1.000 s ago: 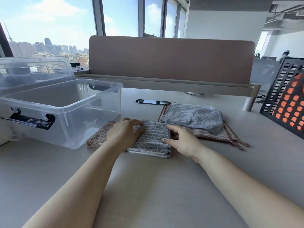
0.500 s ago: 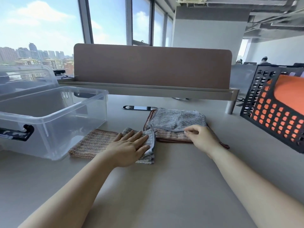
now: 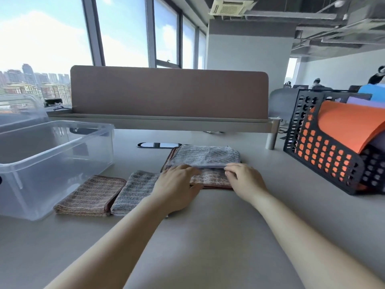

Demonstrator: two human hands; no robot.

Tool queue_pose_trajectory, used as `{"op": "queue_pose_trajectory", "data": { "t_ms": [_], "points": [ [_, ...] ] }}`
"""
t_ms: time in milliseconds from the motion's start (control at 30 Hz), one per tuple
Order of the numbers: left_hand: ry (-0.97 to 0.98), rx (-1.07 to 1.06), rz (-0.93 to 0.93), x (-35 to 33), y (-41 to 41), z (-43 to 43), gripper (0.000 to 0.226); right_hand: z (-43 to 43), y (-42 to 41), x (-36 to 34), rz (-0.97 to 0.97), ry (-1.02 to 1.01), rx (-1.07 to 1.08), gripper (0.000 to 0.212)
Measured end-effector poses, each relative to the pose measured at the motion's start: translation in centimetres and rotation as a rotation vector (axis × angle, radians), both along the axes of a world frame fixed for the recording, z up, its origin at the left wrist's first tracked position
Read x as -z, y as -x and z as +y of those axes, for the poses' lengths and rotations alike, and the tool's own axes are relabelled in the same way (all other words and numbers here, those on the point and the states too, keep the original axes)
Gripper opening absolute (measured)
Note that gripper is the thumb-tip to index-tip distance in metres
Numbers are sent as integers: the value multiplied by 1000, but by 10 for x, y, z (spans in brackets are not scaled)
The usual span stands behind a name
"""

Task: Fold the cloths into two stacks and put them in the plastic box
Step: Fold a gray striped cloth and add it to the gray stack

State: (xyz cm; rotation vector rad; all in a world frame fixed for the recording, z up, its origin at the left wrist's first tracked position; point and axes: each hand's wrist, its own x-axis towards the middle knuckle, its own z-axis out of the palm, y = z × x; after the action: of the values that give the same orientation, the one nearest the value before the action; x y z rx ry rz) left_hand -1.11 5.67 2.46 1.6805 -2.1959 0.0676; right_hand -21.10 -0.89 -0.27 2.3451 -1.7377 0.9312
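Note:
A clear plastic box [image 3: 62, 147] stands empty at the left of the desk. Beside it lie a folded brown striped cloth [image 3: 89, 195] and a folded grey cloth [image 3: 135, 188], side by side and touching. Further back, a loose grey cloth [image 3: 206, 156] lies on top of a brown cloth [image 3: 210, 178]. My left hand [image 3: 177, 184] rests flat on the brown cloth, fingertips at the grey cloth's near edge. My right hand [image 3: 243, 180] has its fingers curled, pinching that same near edge further right.
A black perforated basket [image 3: 325, 155] holding orange and purple sheets stands at the right. A brown desk divider [image 3: 166, 92] closes off the back. The box's lid [image 3: 20, 107] leans behind the box. A cable port [image 3: 156, 145] sits just behind the cloths.
My left hand left the folded grey cloth and moved right to the loose pile. My right hand shifted along the pile's near edge. The view tilted up.

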Motion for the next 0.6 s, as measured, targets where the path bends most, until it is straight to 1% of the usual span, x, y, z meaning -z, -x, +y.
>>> {"op": "queue_pose_trajectory", "data": {
  "t_ms": [67, 133, 200, 267, 300, 333, 400, 433, 533, 600],
  "points": [
    [-17, -13, 35, 4, 11, -4, 57, 3, 8, -7, -158, 89, 33, 16],
    [30, -31, 69, 5, 21, -9, 69, 10, 20, -15, -252, 172, 38, 11],
    [95, -79, 82, 6, 28, -14, 81, 21, 35, -21, -352, 193, -33, 18],
    [147, -150, 43, 9, 33, -20, 87, 34, 51, -24, -419, 122, -107, 27],
    [177, -175, 18, 10, 35, -23, 83, 40, 60, -24, -431, 74, -124, 30],
    [206, -181, 3, 13, 37, -26, 72, 45, 68, -22, -433, 31, -127, 31],
    [192, -126, -17, 17, 38, -28, 36, 53, 83, -19, -436, -44, -112, 27],
    [146, -78, -15, 18, 38, -27, 24, 56, 91, -18, -437, -83, -103, 25],
    [-36, 124, 104, 25, 31, -17, 17, 64, 112, -15, -442, -292, -95, 16],
    [-106, 230, 191, 27, 23, -10, 13, 68, 122, -13, -438, -404, -92, 9]
  ]
}}
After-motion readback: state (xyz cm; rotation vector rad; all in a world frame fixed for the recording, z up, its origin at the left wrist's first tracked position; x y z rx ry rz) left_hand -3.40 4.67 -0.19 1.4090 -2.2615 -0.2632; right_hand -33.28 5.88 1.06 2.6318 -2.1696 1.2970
